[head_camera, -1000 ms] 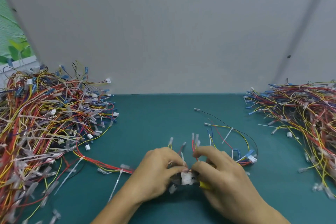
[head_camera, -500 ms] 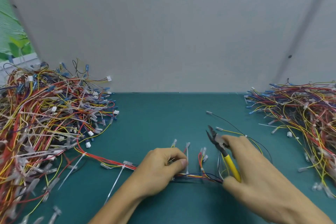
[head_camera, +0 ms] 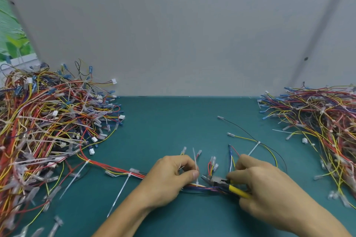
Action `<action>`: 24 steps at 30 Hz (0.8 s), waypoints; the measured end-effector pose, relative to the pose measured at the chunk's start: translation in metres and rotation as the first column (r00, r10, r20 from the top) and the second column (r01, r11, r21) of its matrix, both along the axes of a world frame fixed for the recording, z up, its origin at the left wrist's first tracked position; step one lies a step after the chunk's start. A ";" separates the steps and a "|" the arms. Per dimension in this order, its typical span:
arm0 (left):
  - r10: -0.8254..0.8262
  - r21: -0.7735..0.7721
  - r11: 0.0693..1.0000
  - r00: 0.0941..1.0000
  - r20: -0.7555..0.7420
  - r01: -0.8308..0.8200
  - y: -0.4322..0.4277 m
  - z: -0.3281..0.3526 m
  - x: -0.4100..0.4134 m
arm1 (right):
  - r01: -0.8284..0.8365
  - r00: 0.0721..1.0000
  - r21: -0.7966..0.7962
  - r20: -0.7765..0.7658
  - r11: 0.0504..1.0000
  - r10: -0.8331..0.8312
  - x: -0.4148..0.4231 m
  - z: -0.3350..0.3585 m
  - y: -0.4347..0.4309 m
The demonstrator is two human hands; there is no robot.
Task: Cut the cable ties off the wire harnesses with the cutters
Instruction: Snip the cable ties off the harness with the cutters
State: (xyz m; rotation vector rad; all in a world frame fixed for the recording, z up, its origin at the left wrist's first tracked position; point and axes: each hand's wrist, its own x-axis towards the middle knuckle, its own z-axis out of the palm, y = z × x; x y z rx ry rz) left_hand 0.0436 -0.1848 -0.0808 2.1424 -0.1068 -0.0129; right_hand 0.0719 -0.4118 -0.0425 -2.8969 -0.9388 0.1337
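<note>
Our left hand (head_camera: 169,177) lay on the teal counter (head_camera: 163,127) near its front edge, fingers curled round a wire harness (head_camera: 200,186) of red, yellow and blue leads. The thumb and forefinger pinched the bundle just beside a white cable tie (head_camera: 195,161), whose tail stood nearly upright above the knuckles. Our right hand (head_camera: 269,184) gripped the cutters (head_camera: 221,183) by their yellow handles, fingers wrapped closed over them. The dark nose pointed left along the harness, and its tip was just beside our left thumb and the foot of the tie. We could not tell whether the blades touched the tie. The harness's loose ends, with clear terminals, fanned up between our two hands, and a second tie (head_camera: 254,148) sat on a yellow lead behind the right hand. A big heap of harnesses (head_camera: 48,127) covered the counter's left side, and another heap (head_camera: 317,117) the right, both against the grey panel (head_camera: 173,34).
</note>
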 end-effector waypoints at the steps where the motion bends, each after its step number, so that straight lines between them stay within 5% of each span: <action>1: 0.000 0.007 1.000 1.000 0.004 0.000 0.000 0.000 0.000 | -0.008 1.000 -0.005 -0.010 1.000 0.008 0.000 0.001 0.001; 24: 0.007 0.001 1.000 1.000 0.023 -0.007 -0.001 0.000 -0.001 | -0.110 0.994 -0.076 0.003 0.991 0.111 0.004 -0.003 0.009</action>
